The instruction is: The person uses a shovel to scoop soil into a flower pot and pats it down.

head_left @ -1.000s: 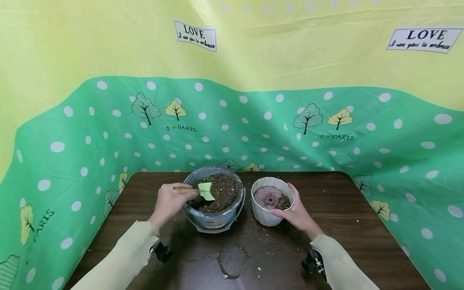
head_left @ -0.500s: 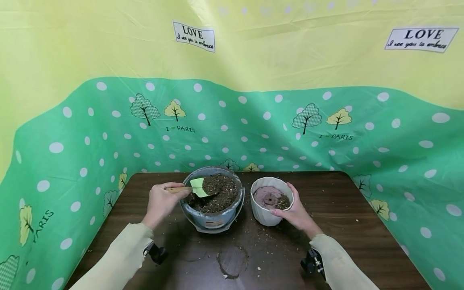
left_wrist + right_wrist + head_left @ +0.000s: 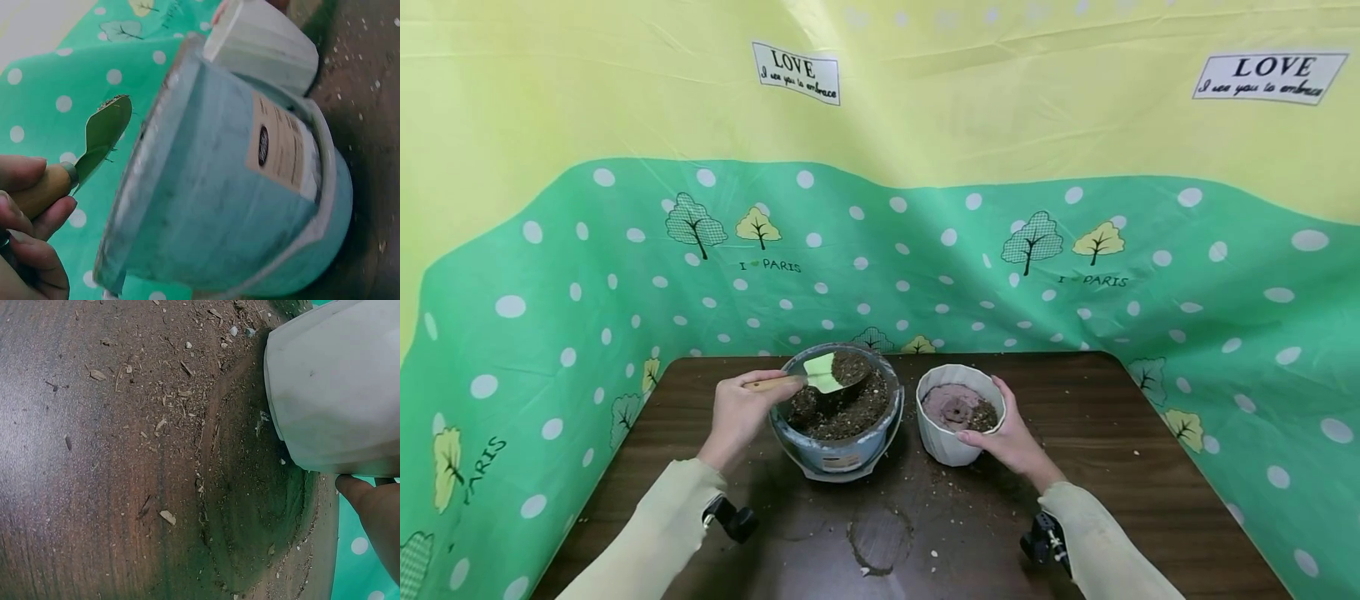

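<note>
My left hand (image 3: 741, 412) grips the wooden handle of a small garden trowel (image 3: 105, 134) with a light green blade. Dark soil (image 3: 852, 367) lies heaped on the blade, which is over the blue-grey bucket (image 3: 827, 457). Loose potting soil (image 3: 850, 421) fills much of that bucket, and a label shows on its side. To the right, my right hand (image 3: 1011, 442) holds the rim of a white ribbed pot (image 3: 943, 446), thumb at the near edge and fingers round the far side. Inside the pot is a pinkish layer (image 3: 951, 404) with a dark patch of soil at its right.
A dark wooden table (image 3: 1097, 467) carries both containers. Soil crumbs and pale chips (image 3: 167, 517) are scattered around the white pot. A ring of soil (image 3: 880, 542) marks the table in front of the bucket. A green and yellow curtain (image 3: 865, 250) stands behind and at the sides.
The trowel first drew back left through the bucket's soil, then rose and moved slightly right with a heap on its blade. My right hand and the white pot stayed in place.
</note>
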`<state>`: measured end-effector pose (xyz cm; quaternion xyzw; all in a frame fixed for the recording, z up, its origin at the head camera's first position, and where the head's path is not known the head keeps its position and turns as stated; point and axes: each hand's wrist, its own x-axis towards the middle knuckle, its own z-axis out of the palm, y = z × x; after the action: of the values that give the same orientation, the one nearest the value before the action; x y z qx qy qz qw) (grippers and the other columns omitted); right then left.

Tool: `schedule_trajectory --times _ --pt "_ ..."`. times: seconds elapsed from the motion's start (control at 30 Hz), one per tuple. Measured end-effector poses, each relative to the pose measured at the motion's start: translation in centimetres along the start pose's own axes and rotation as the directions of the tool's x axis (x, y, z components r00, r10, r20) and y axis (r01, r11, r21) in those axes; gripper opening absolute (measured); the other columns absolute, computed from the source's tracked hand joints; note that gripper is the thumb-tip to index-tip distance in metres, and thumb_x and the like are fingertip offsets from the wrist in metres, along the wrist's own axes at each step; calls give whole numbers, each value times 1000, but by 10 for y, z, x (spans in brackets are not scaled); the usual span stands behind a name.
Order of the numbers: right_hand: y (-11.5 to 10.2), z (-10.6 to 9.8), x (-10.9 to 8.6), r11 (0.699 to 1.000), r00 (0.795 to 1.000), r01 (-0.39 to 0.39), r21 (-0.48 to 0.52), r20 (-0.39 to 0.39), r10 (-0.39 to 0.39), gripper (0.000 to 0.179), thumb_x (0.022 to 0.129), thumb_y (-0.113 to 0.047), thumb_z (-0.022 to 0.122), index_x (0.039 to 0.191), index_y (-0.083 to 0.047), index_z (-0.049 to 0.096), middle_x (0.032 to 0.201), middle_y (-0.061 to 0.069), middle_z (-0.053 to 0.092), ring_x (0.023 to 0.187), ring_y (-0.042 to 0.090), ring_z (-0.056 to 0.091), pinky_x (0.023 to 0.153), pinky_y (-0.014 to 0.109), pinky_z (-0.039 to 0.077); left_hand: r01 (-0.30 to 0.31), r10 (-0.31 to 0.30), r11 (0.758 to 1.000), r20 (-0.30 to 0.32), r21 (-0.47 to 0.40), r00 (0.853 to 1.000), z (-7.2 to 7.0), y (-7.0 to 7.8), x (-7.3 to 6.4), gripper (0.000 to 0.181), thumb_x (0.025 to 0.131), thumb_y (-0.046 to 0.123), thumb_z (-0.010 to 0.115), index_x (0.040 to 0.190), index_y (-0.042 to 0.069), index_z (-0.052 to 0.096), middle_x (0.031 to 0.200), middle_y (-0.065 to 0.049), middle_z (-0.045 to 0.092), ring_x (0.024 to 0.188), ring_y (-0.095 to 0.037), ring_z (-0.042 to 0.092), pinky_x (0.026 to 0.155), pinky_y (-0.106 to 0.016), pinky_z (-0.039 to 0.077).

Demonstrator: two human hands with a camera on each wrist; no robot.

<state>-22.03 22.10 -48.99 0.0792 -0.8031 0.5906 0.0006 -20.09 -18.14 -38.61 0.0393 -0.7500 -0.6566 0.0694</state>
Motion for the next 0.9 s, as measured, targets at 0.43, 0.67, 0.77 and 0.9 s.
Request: schedule_trajectory --times 0.43,0.67,0.77,0.9 --pt "3 1 0 1000 1000 -20 -1 4 20 114 80 -12 84 158 -14 1 153 26 18 138 42 23 106 60 27 26 -24 994 20 -102 1000 48 13 -1 42 76 24 88 110 4 75 77 -11 73 40 -11 38 42 -29 35" --pt "1 2 -1 999 999 -38 0 1 38 114 81 -13 83 158 -16 0 153 25 18 138 41 23 106 58 29 19 -15 995 39 -100 999 79 16 -2 34 77 20 87 106 7 77 76 -9 72 45 -12 45 44 -28 38" --pt "-1 3 -2 1000 1000 -29 9 2 29 115 81 -11 83 158 -14 -2 153 26 17 138 42 23 104 58 32 5 0 996 61 -92 998 91 17 -3 32 77 19 87 105 5 77 77 -9 73 45 -13 47 43 -28 38" --pt "-2 2 -3 1000 1000 -14 21 7 14 115 81 -9 83 158 -12 -3 153 27 17 138 43 24 103 57 33 -10 16 999 105 -53 994 108 17 -3 33 77 20 86 105 4 77 77 -6 74 46 -14 50 42 -28 41"
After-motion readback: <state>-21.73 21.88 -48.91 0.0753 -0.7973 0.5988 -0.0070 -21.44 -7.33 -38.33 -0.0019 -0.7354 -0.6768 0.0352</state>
